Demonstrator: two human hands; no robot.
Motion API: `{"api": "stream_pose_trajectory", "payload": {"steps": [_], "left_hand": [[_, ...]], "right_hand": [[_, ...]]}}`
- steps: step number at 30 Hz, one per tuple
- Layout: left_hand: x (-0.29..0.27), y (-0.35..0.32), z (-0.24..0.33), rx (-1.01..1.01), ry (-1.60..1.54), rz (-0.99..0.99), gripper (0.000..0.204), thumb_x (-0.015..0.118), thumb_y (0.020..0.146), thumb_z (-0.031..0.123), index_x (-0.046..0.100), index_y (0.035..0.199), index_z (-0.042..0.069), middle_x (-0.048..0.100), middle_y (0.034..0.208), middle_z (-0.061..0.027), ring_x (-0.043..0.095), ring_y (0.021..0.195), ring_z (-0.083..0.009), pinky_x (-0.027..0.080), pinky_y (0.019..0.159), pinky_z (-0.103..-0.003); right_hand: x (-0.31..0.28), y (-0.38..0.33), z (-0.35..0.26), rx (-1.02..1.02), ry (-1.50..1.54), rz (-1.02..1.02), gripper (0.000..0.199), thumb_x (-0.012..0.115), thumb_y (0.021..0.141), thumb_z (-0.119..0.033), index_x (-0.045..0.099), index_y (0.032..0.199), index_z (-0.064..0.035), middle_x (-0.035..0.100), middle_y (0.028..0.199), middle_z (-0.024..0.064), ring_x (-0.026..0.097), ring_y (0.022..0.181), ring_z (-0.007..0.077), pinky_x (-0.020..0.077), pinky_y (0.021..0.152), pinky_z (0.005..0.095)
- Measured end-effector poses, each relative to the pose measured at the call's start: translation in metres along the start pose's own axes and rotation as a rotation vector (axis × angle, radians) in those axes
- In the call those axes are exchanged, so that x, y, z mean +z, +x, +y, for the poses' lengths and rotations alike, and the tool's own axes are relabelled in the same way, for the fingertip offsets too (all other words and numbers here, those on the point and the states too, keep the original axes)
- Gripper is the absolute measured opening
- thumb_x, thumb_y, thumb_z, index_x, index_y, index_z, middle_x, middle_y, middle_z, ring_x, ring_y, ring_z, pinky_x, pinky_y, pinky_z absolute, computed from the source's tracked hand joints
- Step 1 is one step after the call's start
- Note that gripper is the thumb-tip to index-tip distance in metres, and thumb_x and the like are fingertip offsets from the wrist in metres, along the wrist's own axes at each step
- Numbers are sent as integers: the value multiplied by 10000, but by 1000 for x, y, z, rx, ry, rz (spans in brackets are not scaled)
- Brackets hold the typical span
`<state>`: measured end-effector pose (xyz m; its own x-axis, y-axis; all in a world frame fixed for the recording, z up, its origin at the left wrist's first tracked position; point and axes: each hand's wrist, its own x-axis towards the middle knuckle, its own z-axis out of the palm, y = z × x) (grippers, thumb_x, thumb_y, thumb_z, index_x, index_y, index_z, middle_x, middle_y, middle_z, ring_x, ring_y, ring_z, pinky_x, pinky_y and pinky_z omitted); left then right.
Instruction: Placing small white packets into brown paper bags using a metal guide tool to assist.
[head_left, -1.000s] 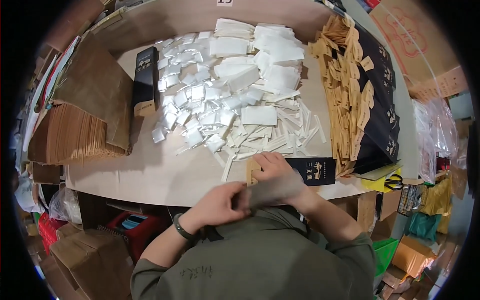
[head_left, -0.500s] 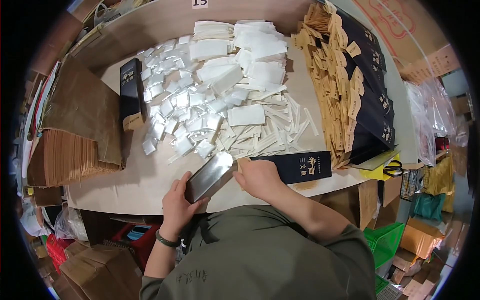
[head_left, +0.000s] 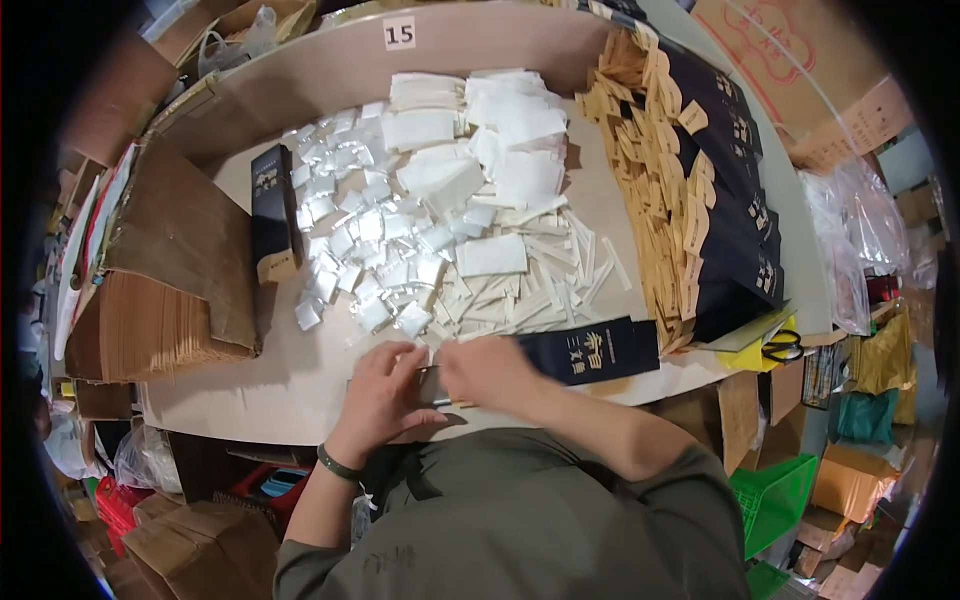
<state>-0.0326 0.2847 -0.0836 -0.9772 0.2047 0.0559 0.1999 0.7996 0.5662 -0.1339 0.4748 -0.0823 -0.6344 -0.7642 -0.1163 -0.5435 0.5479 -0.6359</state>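
Head view shows two dark sleeves (head_left: 585, 352), overlapping, on the near edge of the table (head_left: 230, 400), their left end under the right hand (head_left: 485, 370). That hand's fingers look curled at the end, but blur hides whether they pinch it. The left hand (head_left: 383, 388) has its fingers stretched forward and its thumb set apart, spanning a grey metal piece (head_left: 428, 383) that is mostly covered; I cannot tell if it is gripped. The sleeves look like light, thin card: stiff along the length, fairly smooth, easy to crease at the mouth, so probably best taken by the long edges near one end, without squeezing. The metal piece should be rigid and a little slippery, better held by its sides. Counting: two hands, two sleeves at the right hand, seemingly one metal piece, one more dark sleeve (head_left: 272, 215) lying beside the one carton (head_left: 185, 235) of brown sheets (head_left: 165, 325), and one pair of scissors (head_left: 783, 347) at the right. The clear sachets (head_left: 395, 272), white packets (head_left: 492, 255), thin white sticks (head_left: 590, 250) and the pile of sleeves (head_left: 735, 270) on the right overlap too much to count; each runs to many.
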Motion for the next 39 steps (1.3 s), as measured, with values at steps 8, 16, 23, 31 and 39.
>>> {"api": "stream_pose_trajectory", "payload": {"steps": [8, 16, 23, 31, 39], "left_hand": [[-12, 52, -51, -365, 98, 266, 404, 728, 770, 72, 623, 1160, 70, 613, 1115, -145, 616, 974, -325, 512, 829, -416], [-11, 7, -30, -567, -346, 405, 200, 661, 811, 39, 665, 1007, 76, 698, 909, -141, 668, 790, -301, 527, 691, -366], [11, -30, -16, -72, 145, 216, 314, 739, 686, 92, 641, 984, 109, 638, 974, -75, 623, 852, -313, 510, 713, -417], [-153, -64, -81, -603, 540, 937, 250, 618, 924, 211, 668, 1085, 27, 671, 978, -121, 658, 877, -281, 534, 769, -388], [-212, -71, -151, -763, 477, 566, 215, 584, 906, 164, 713, 1004, 24, 662, 875, -260, 652, 847, -419, 514, 748, -458]], "right_hand": [[-86, 23, 130, 469, -148, 294, 162, 694, 833, -181, 692, 967, -89, 676, 957, 143, 641, 903, 347, 507, 777, 427], [-79, 30, 102, 49, -127, 366, 123, 682, 857, -174, 733, 910, -75, 642, 880, 120, 635, 882, 324, 509, 756, 406], [-64, 72, 101, -165, -475, 118, 93, 654, 802, -107, 615, 839, -31, 624, 923, 159, 630, 906, 368, 524, 787, 442], [-59, 51, 71, 255, 411, 170, 117, 676, 812, -120, 680, 855, -11, 645, 724, 29, 589, 666, 135, 462, 611, 301], [42, 23, -21, -318, -162, -171, 94, 640, 860, -159, 644, 898, -74, 607, 849, 120, 615, 832, 339, 513, 717, 451]]}}
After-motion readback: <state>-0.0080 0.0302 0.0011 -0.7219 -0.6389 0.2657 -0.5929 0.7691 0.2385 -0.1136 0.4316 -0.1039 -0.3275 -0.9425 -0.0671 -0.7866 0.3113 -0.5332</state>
